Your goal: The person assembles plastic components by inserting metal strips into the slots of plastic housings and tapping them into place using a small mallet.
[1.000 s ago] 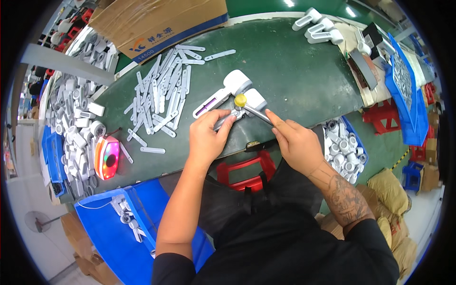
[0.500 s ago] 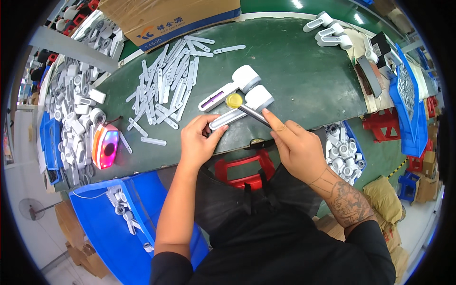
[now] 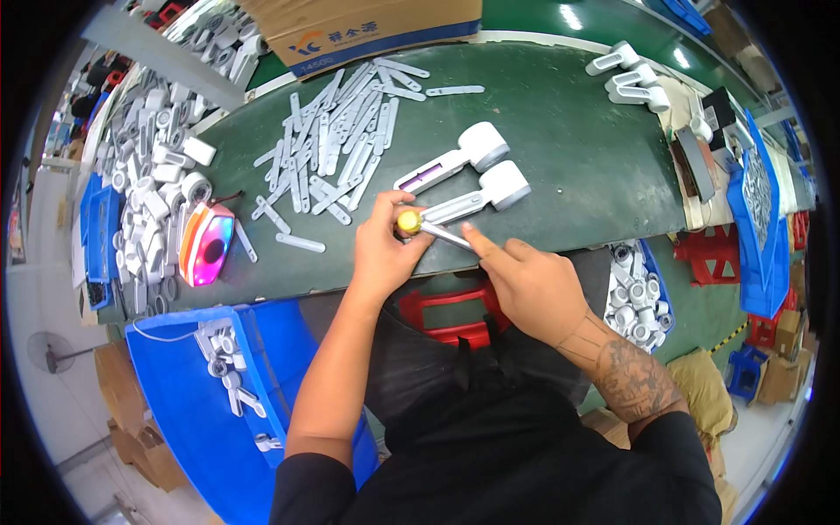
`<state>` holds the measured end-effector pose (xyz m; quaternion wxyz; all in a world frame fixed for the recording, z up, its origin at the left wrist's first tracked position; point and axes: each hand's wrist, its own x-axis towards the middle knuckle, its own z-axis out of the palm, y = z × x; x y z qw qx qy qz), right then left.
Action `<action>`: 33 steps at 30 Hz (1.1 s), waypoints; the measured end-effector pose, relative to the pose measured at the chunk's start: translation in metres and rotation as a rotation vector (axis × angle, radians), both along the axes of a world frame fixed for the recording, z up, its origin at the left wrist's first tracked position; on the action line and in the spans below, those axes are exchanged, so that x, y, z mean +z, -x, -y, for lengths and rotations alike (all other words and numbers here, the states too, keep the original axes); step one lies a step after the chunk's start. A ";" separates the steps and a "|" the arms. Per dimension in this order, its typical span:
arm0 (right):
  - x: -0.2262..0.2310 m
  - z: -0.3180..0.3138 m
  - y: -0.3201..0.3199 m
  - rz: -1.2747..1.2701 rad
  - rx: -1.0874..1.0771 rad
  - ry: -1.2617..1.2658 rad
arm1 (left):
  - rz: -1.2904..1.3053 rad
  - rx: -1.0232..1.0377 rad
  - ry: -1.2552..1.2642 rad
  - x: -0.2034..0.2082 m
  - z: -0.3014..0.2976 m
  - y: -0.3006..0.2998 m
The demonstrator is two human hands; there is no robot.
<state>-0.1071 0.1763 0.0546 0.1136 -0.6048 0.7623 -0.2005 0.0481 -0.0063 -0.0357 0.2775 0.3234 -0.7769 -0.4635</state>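
Note:
A white-and-grey handheld device with a round head (image 3: 504, 185) and a long handle lies on the green table, and the fingers of my left hand (image 3: 385, 254) are closed around its handle end. My right hand (image 3: 541, 296) grips a small mallet (image 3: 409, 220) by its metal shaft, index finger stretched along it. The mallet's yellow head is over the handle end, at my left fingers; whether it touches cannot be seen. Just beyond lies a second such device (image 3: 484, 145), a purple strip showing in its handle slot.
Many grey flat strips (image 3: 328, 144) are heaped on the table, left of centre. A lit multicoloured device (image 3: 207, 245) stands at the left, beside piled white parts (image 3: 157, 206). A cardboard box (image 3: 367, 31) is at the back; blue bins (image 3: 201, 394) flank my lap.
The mallet's yellow head has moved down along the handle, from its middle to its near end by my left fingers. The whole view has shifted slightly.

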 end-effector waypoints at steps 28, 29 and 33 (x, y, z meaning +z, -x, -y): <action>-0.043 -0.068 0.052 0.607 -0.393 0.144 | -0.611 0.830 -0.357 0.122 0.276 -0.328; -0.047 -0.074 0.052 0.600 -0.410 0.139 | -0.660 0.757 -0.316 0.113 0.285 -0.307; -0.049 -0.082 0.051 0.708 -0.518 0.263 | -0.102 0.919 -0.124 0.096 0.277 -0.213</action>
